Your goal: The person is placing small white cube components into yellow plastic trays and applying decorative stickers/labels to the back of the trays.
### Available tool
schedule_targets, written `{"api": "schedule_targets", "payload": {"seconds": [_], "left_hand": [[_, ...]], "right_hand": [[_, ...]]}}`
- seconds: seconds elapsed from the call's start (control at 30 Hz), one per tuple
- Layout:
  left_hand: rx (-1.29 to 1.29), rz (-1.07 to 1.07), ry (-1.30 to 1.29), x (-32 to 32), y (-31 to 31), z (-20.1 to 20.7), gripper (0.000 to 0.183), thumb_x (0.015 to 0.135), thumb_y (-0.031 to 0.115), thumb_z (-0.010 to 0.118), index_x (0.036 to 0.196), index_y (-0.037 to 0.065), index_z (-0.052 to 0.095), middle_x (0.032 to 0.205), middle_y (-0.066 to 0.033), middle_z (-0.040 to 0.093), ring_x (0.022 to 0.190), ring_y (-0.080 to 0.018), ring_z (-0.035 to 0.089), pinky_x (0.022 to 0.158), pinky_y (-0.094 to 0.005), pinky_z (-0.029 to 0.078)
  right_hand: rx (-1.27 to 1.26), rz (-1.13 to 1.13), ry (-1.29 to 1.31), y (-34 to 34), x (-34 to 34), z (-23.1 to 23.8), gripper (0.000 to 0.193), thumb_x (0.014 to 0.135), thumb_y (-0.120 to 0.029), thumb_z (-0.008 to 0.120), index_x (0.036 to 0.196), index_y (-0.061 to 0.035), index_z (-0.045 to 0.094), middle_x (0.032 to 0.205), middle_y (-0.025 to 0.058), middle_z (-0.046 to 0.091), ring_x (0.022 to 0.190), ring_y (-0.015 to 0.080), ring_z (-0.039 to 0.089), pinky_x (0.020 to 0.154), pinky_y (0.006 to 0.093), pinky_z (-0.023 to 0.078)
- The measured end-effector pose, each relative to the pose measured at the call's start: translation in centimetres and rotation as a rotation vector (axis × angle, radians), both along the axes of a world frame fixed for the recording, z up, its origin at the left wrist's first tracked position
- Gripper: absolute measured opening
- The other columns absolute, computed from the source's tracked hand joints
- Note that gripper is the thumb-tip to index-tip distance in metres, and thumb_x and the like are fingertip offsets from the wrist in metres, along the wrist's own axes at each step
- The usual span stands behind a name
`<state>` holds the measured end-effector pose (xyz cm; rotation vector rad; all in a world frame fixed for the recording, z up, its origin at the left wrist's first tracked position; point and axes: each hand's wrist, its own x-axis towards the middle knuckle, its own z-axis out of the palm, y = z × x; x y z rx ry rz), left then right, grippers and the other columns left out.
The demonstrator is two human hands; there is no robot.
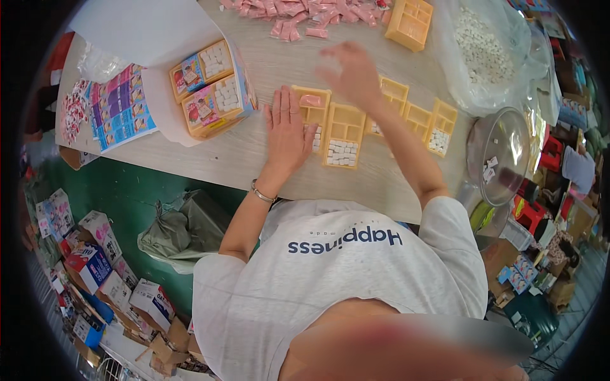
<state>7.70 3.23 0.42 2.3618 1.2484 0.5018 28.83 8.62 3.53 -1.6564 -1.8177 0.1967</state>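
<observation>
My left hand (286,132) lies flat with its fingers stretched, against the left edge of a yellow compartment tray (325,95). That tray holds a pink sachet (311,100) in its far part and white pieces in its near part, partly covered by my thumb. Over the trays reaches my right arm, and my right hand (352,71) hangs above the table beyond them. Its fingers are blurred, and whether they hold anything cannot be made out. Alongside stands another yellow tray (347,114) with white pieces (343,152) in its near compartment. Several similar trays continue to the right, partly behind my forearm.
Pink sachets (292,14) are heaped at the far edge beside stacked yellow trays (406,26). A plastic bag of white pieces (483,54) and a clear bowl (499,149) stand right. Left are an open carton (244,89) with filled trays and printed cards (121,105).
</observation>
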Motion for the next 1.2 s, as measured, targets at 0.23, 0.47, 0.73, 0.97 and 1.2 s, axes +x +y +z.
{"api": "schedule_targets", "payload": {"seconds": [0.23, 0.47, 0.73, 0.97, 1.2], "left_hand": [[0.043, -0.151, 0.177, 1.4, -0.2, 0.4, 0.076, 0.093, 0.044, 0.058, 0.154, 0.006, 0.032, 0.164, -0.0107, 0.022, 0.151, -0.0362, 0.016, 0.119, -0.0603, 0.010], [0.130, -0.105, 0.021, 1.3, -0.3, -0.3, 0.072, 0.089, 0.045, 0.064, 0.147, 0.006, 0.043, 0.147, -0.0102, 0.042, 0.143, -0.0323, 0.030, 0.117, -0.0602, 0.015], [0.156, -0.150, -0.001, 1.4, -0.2, 0.2, 0.073, 0.088, 0.046, 0.066, 0.145, 0.007, 0.045, 0.137, -0.0089, 0.047, 0.134, -0.0296, 0.038, 0.115, -0.0598, 0.018], [0.135, -0.181, 0.105, 3.7, -0.6, 1.1, 0.068, 0.090, 0.045, 0.062, 0.148, 0.014, 0.044, 0.154, -0.0061, 0.038, 0.146, -0.0314, 0.027, 0.118, -0.0608, 0.014], [0.135, -0.236, 0.171, 6.2, -1.0, -0.4, 0.062, 0.095, 0.041, 0.056, 0.150, 0.016, 0.043, 0.159, -0.0038, 0.035, 0.150, -0.0322, 0.022, 0.116, -0.0669, 0.011]], "right_hand": [[0.106, 0.034, -0.277, 6.8, 4.7, -4.3, 0.020, 0.086, -0.030, 0.070, 0.095, -0.0124, 0.074, 0.094, 0.0030, 0.069, 0.094, 0.0249, 0.063, 0.087, 0.0396, 0.049], [0.084, 0.067, -0.429, -0.7, 6.7, -0.9, 0.013, 0.084, -0.024, 0.070, 0.078, -0.0124, 0.067, 0.083, 0.0028, 0.064, 0.085, 0.0251, 0.063, 0.077, 0.0387, 0.048], [-0.119, 0.175, -0.327, -9.9, 2.8, 0.9, 0.017, 0.082, -0.022, 0.072, 0.068, -0.0125, 0.066, 0.077, 0.0046, 0.063, 0.075, 0.0256, 0.062, 0.068, 0.0381, 0.048], [-0.134, -0.278, -0.310, 4.4, 5.8, 0.3, 0.020, 0.088, -0.026, 0.065, 0.089, -0.0070, 0.072, 0.088, 0.0151, 0.067, 0.078, 0.0356, 0.065, 0.069, 0.0466, 0.053], [-0.066, -0.320, -0.451, 7.7, 10.7, -4.2, 0.023, 0.089, -0.016, 0.054, 0.096, -0.0006, 0.071, 0.093, 0.0210, 0.068, 0.087, 0.0389, 0.068, 0.074, 0.0476, 0.056]]}}
